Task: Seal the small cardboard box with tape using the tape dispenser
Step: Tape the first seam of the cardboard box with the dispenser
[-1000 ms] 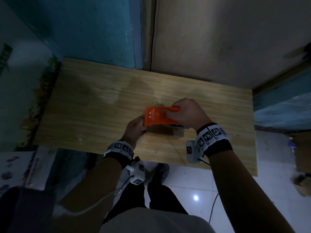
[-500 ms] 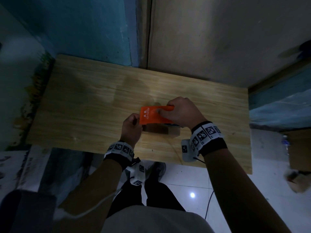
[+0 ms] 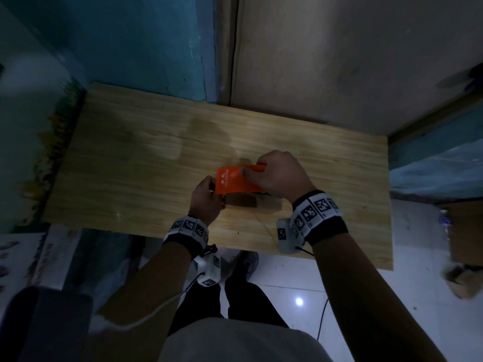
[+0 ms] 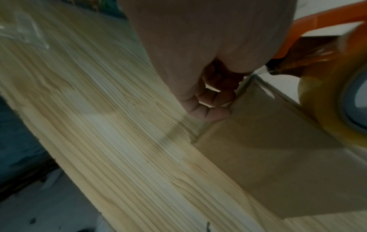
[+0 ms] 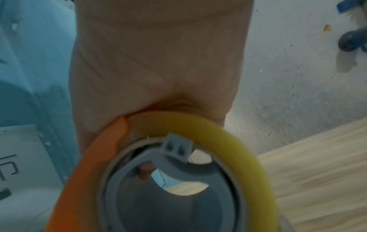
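Wood-grain table (image 3: 130, 163), orange dispenser (image 3: 232, 182) atop cardboard box (image 4: 278, 164).

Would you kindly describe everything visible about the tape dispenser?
The tape dispenser has an orange plastic body with small white print, a grey hub, and a yellowish roll of clear tape. The right hand grips it from above, over the small cardboard box on the wooden table. The left hand is at its tape end.

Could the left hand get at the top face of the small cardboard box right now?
Probably not. The left hand touches the small brown cardboard box at its end, but the orange plastic tape dispenser, gripped by the right hand, sits over the top.
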